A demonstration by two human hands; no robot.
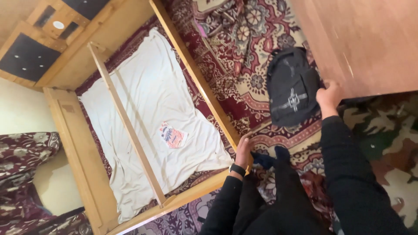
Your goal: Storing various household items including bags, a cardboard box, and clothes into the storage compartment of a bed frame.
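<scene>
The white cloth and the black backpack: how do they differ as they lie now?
The white cloth is spread flat inside the wooden bed frame, while the black backpack lies bulky outside it, on the patterned red carpet. The cloth is pale with one small coloured patch; the backpack is dark with a grey strap. The cloth covers far more area. Neither hand grips either one.

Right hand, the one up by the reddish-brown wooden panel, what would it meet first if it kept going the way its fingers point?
The right hand already touches the reddish-brown wooden panel at its lower edge, fingers pointing up the picture. Going straight on, it would likely press into that panel first; the black fabric backpack lies just beside it, though depth is unclear.
</scene>
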